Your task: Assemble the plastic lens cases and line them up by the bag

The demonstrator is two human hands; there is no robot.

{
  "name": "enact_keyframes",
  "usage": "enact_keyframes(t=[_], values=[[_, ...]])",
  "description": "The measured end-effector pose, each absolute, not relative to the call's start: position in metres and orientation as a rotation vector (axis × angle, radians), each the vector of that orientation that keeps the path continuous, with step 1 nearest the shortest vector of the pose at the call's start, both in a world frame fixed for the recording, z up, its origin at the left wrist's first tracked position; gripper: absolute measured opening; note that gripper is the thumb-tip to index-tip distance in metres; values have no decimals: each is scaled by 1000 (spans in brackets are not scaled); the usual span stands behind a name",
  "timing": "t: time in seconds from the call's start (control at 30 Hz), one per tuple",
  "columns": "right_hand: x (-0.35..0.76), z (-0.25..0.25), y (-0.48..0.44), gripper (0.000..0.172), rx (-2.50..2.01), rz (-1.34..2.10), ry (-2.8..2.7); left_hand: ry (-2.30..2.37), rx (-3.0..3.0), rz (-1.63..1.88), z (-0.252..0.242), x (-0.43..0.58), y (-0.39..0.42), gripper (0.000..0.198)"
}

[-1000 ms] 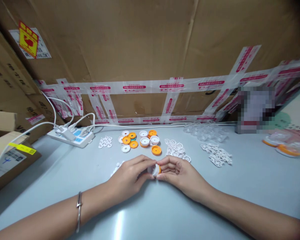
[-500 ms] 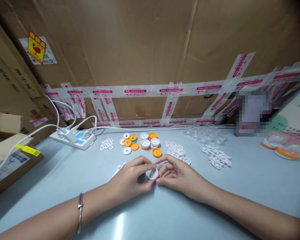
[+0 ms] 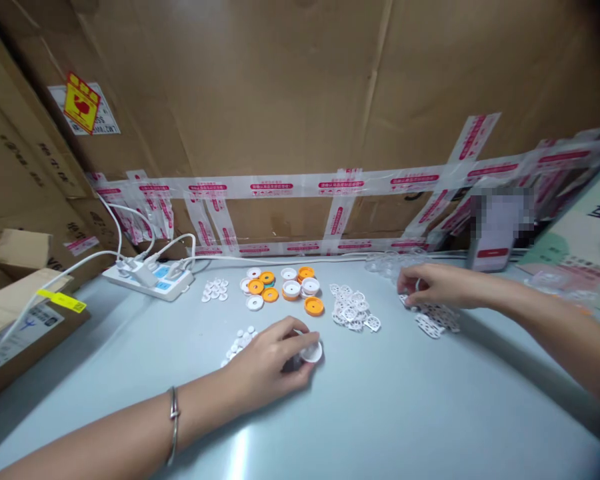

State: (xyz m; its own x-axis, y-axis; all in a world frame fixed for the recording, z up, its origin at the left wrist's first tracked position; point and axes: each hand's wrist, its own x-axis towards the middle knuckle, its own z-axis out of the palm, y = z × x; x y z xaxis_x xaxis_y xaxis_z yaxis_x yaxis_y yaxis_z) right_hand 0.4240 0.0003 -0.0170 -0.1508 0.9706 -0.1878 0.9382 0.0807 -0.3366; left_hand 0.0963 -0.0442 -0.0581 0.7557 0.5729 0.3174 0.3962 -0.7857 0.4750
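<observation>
My left hand (image 3: 275, 360) is closed around a shallow round white plastic cup (image 3: 311, 351), pinching its rim between thumb and fingers just above the table. Out to the right, my right hand (image 3: 425, 287) has its fingers curled down, thumb and fingertips at the left edge of a pile of flat white perforated pieces (image 3: 433, 323). One such piece shows between those fingertips. Small white round caps (image 3: 240, 343) lie beside my left hand, partly hidden by it. Beyond it stand orange round parts (image 3: 314, 306) and white round parts (image 3: 291, 289), some stacked.
White spoked pieces (image 3: 350, 308) are heaped in the middle. Clear plastic domes (image 3: 387, 263) sit behind my right hand. Small white discs (image 3: 215, 290) and a power strip (image 3: 150, 280) with cables are at left. A phone (image 3: 495, 233) leans against the large cardboard box (image 3: 280, 87).
My right hand has left the white cup and moved right and away to the perforated pieces. The left hand still holds the cup, a little farther right.
</observation>
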Motion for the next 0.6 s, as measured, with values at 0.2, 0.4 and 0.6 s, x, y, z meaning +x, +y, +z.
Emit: enact_keyframes(t=[0.2,0.4,0.6], values=[[419,-24,-3,7,-1999,572,-2274,715,2596,672,-58,96,-45,33],[414,-25,-5,7,-2009,605,-2243,697,2588,668,-61,96,-45,36],[407,-19,-6,8,-1936,691,-2224,683,2565,659,-60,96,-44,39]])
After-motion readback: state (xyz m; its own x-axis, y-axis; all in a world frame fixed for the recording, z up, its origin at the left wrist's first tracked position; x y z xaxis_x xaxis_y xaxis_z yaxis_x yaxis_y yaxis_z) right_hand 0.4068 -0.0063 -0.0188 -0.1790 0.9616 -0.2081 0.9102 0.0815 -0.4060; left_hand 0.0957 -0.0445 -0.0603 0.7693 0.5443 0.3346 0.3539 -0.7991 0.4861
